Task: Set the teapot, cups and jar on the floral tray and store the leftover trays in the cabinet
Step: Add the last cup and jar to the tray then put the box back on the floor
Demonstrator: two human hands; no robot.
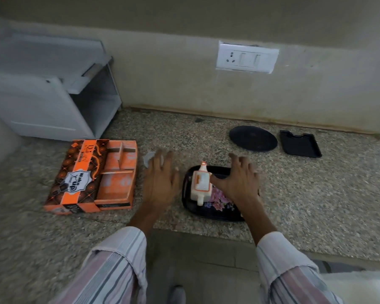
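The teapot was seen resting on the floral tray, at the tray's 9 o'clock side, with its spout end directed toward 6 o'clock. The tray lay on the speckled table at the near edge. The right hand was held over the tray, its grip spread wide and closed on nothing, the thumb just beside the teapot at its 3 o'clock side; whether contact was made could not be told. The left hand was held at 9 o'clock of the tray, its grip likewise spread and empty, above a small pale object that was too blurred to identify.

The step in hand was judged to be the seating of the teapot on the tray. It was judged that the teapot should be kept toward one side, so that bare tray surface remained for the cups and jar, none of which could be made out. An opened orange box with dividers lay at 9 o'clock of the hands.

Two dark leftover trays, a round tray and a rectangular tray, lay at 1 o'clock near the wall. A white cabinet stood open at 10 o'clock.
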